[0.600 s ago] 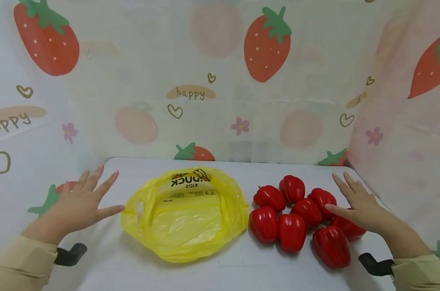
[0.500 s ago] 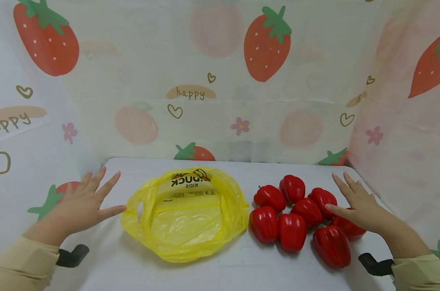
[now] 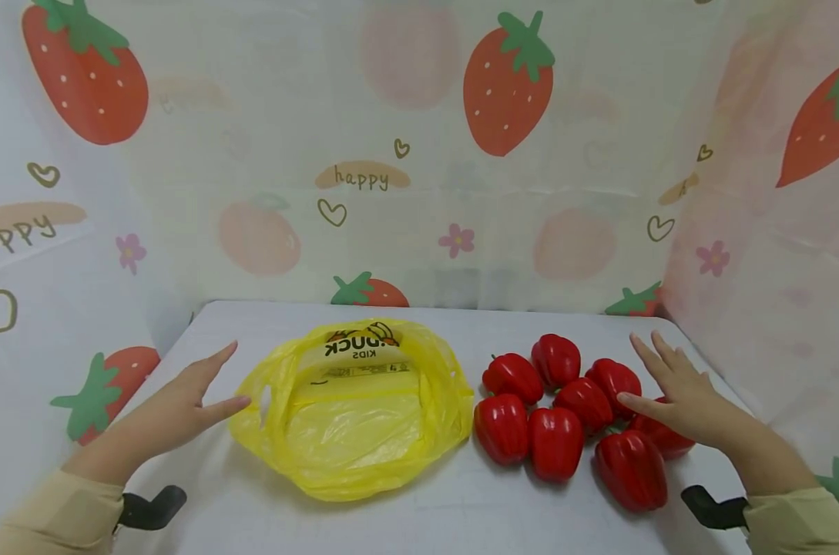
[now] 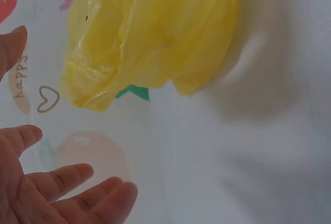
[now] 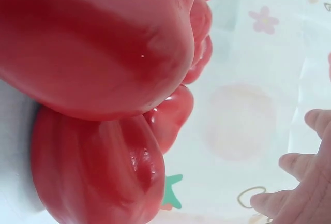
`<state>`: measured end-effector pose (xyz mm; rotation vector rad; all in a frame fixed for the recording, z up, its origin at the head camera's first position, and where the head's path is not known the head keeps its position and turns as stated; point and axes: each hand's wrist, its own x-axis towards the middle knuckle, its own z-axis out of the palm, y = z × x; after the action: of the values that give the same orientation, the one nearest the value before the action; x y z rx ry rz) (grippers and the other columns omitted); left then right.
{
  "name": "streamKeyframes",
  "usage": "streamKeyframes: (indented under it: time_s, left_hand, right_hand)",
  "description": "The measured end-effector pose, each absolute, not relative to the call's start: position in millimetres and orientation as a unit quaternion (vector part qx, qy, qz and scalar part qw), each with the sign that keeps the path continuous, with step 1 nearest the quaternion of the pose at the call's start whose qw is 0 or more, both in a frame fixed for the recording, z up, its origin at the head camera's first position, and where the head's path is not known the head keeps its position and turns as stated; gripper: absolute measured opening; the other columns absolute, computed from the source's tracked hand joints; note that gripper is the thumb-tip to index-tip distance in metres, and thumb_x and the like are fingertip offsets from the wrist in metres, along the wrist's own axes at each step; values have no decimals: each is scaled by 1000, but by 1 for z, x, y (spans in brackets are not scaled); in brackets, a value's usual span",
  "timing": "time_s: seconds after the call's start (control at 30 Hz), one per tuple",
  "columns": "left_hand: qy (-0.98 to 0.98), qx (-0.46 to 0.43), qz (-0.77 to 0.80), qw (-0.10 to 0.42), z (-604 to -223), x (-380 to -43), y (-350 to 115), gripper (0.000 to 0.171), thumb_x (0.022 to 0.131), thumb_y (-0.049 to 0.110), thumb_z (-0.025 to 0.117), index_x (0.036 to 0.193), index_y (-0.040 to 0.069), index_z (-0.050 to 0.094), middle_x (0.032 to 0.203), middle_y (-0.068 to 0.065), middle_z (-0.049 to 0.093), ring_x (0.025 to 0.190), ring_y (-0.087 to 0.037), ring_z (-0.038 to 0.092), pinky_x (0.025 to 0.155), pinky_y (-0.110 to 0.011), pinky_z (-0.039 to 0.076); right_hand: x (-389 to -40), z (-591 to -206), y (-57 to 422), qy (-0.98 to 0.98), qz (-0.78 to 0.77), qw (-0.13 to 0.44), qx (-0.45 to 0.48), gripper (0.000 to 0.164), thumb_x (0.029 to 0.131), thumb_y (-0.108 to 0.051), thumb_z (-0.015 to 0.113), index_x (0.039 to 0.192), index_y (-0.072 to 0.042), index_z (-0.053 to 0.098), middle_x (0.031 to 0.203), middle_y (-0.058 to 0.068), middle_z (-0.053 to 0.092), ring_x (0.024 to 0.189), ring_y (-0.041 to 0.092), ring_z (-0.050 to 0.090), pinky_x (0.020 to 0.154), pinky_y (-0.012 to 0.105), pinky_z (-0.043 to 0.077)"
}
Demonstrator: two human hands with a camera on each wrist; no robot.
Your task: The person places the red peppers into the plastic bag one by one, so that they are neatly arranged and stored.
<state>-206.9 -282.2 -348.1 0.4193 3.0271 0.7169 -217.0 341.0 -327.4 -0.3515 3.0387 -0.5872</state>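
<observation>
A yellow plastic bag [image 3: 353, 443] lies in the middle of the table, its mouth spread wide and black print inside its back wall. My left hand [image 3: 172, 405] is just left of it, thumb and fingers extended, holding nothing; in the left wrist view the fingers stand apart from the bag [image 4: 155, 32]. Several red bell peppers [image 3: 556, 443] are grouped right of the bag. Over the right side of that group my right hand [image 3: 693, 401] is spread, partly covering one pepper [image 3: 679, 445]. Peppers [image 5: 98, 167] fill the left of the right wrist view, with the fingertips apart from them.
The white table [image 3: 454, 524] ends at a back edge against a strawberry-print curtain [image 3: 419, 193], which also hangs along both sides. Dark wrist mounts [image 3: 152, 507] project from the beige sleeves.
My left hand has moved slightly right toward the bag and turned more side-on, so fewer fingers show. The right hand, bag and peppers have stayed nearly still.
</observation>
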Motion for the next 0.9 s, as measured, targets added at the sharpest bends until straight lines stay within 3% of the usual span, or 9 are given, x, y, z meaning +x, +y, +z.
streamKeyframes:
  time_s: [0.13, 0.4, 0.57, 0.73, 0.9]
  left_hand:
    - [960, 127, 249, 1, -355, -207, -283, 94, 82, 54, 59, 147, 13, 5, 141, -28, 26, 113, -48, 44, 84, -60, 43]
    - [952, 113, 285, 0, -363, -207, -280, 94, 81, 50, 62, 147, 15, 4, 135, -30, 33, 112, -47, 46, 84, -59, 43]
    - [948, 88, 305, 9, -371, -208, -280, 96, 80, 51, 62, 147, 18, 2, 129, -26, 43, 109, -42, 51, 79, -51, 50]
    - [936, 61, 347, 12, -377, -208, -285, 82, 81, 41, 66, 143, 9, 24, 111, -17, 57, 94, -27, 60, 71, -36, 55]
    - [924, 32, 379, 30, -381, -210, -285, 56, 82, 29, 67, 127, 2, 47, 97, -11, 60, 81, -19, 62, 69, -31, 56]
  right_hand:
    - [-216, -329, 341, 975, -190, 15, -110, 100, 78, -50, 63, 147, -15, 0, 147, 29, -3, 127, 57, -2, 87, 79, 2]
    - [-215, -329, 342, 974, -197, 17, -107, 100, 78, -50, 63, 147, -14, 0, 146, 29, -4, 127, 57, -3, 87, 79, 4]
    - [-214, -331, 344, 973, -203, 18, -111, 99, 78, -48, 63, 147, -14, 2, 146, 30, -4, 126, 58, -1, 86, 80, 5]
    - [-214, -333, 347, 972, -207, 27, -105, 99, 78, -50, 63, 147, -15, 1, 147, 29, -5, 127, 57, -2, 85, 80, 8]
    - [-215, -335, 352, 972, -210, 33, -100, 97, 79, -51, 61, 147, -17, 0, 147, 27, -7, 128, 55, -4, 82, 81, 11]
